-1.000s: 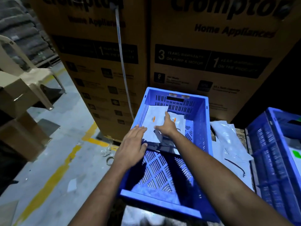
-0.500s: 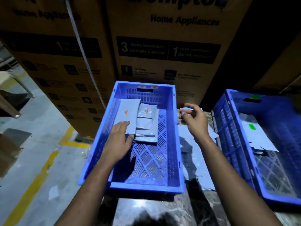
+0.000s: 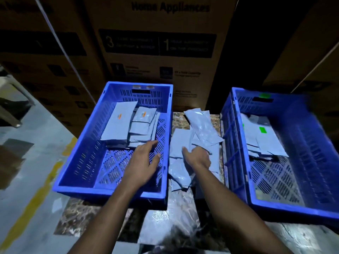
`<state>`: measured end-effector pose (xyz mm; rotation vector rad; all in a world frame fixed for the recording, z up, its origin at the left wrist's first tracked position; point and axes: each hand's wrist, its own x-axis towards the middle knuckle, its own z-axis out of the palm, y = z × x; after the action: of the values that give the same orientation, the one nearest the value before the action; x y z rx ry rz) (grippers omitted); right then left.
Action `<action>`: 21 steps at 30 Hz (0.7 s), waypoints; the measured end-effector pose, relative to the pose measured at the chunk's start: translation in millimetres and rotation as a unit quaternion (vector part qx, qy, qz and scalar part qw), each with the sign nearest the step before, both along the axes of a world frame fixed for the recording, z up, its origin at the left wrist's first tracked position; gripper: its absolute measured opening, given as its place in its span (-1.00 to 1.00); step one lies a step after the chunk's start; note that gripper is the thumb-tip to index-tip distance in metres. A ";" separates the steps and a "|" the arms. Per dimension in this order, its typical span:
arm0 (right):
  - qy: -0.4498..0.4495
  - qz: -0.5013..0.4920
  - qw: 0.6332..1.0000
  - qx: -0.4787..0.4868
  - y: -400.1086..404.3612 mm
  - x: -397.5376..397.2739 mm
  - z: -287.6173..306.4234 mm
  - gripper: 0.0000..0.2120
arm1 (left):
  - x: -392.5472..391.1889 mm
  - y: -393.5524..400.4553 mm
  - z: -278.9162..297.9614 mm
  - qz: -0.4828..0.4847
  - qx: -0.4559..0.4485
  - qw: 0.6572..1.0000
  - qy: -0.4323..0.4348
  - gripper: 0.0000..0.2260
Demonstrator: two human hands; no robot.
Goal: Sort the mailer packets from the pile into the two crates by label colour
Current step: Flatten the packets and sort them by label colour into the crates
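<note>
Two blue crates stand side by side. The left crate (image 3: pixel 77 158) holds several grey mailer packets with orange labels (image 3: pixel 119 125) at its far end. In the right crate (image 3: pixel 315 162) lie packets with green labels (image 3: pixel 264 136). Between the crates is the pile of grey packets (image 3: pixel 200 127). My left hand (image 3: pixel 143 160) hovers over the left crate's right side, fingers spread, holding nothing. My right hand (image 3: pixel 198 157) lies on the pile with its thumb stretched out to the left and its fingers bent down onto the packets; their tips are hidden.
Tall brown cardboard boxes (image 3: pixel 161 52) printed "Home Appliances" stand right behind the crates. The crates sit on a marbled surface (image 3: pixel 88 217). At the left lies grey floor with a yellow line (image 3: pixel 33 204).
My right hand has dropped from mid-air onto the pile. My left hand has slid right, off the orange-labelled packets, toward the crate's right wall. The view has swung right.
</note>
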<state>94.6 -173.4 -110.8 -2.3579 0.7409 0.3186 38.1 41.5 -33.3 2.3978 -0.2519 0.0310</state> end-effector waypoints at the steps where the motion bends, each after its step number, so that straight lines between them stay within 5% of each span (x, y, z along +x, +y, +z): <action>1: 0.012 0.003 1.000 -0.002 0.5 5.7 -3.3 -0.45 | -3.9 -2.7 1.7 0.006 0.000 1.000 -0.004 -0.59; 4: -0.002 -0.021 1.000 0.016 1.2 14.1 -1.5 -0.64 | -15.1 -7.9 9.7 0.027 -0.005 1.000 -0.011 -0.61; 8: -0.170 -0.034 0.979 0.105 0.9 -4.4 17.9 -0.89 | -32.1 -7.5 21.8 0.055 -0.056 0.997 0.001 -0.64; 12: -0.328 0.080 0.941 0.023 -4.5 -71.2 64.3 -0.89 | -50.5 -10.3 32.0 0.053 -0.175 0.982 0.053 -0.74; 16: -0.427 0.128 0.888 -0.115 -14.9 -156.6 82.5 -0.68 | -76.1 -18.9 33.0 0.016 -0.339 0.923 0.179 -0.80; 19: -0.479 0.167 0.845 -0.167 -30.2 -212.0 62.2 -0.42 | -98.1 -25.2 24.2 0.007 -0.445 0.851 0.279 -0.57; 21: -0.500 0.212 0.817 -0.193 -38.6 -247.3 44.4 -0.45 | -114.2 -27.7 16.7 0.013 -0.477 0.815 0.329 -0.49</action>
<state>-152.7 -212.0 -66.4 -2.5518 -0.2682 -0.9390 -76.1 13.8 -16.6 1.2843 0.1202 -0.5315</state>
